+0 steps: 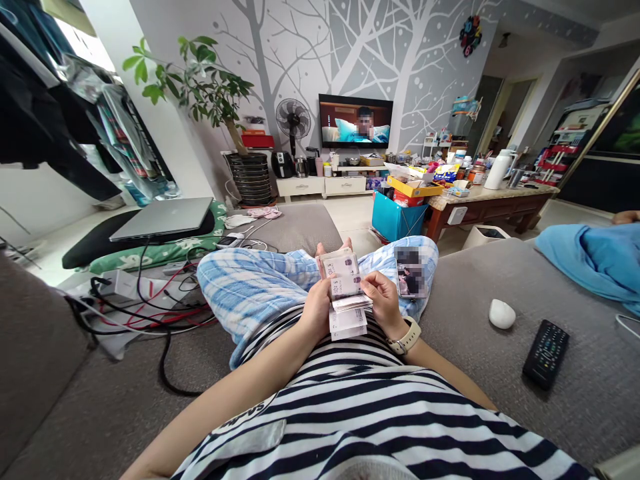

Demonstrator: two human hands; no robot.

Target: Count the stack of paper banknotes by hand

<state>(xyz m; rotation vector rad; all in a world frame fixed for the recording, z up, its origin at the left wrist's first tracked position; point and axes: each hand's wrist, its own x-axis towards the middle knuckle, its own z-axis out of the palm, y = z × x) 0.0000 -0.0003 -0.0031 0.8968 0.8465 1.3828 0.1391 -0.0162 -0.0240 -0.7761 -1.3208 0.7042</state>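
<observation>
A bundle of banknotes [343, 268] is held above my lap, its notes fanned and partly folded over toward my body. My left hand [317, 308] is closed around the left edge of the bundle. On the right edge, my right hand [384, 300] pinches a note between thumb and fingers; a pale watch is on that wrist. A phone [409, 273] with a lit, partly blurred screen rests on my right thigh, just beyond my right hand.
A white mouse [501, 314] and a black remote [546, 353] lie on the sofa at right, near a blue cloth [590, 263]. Tangled cables [150, 307] and a laptop [163, 219] are at left. Ahead stands a cluttered table [480, 200].
</observation>
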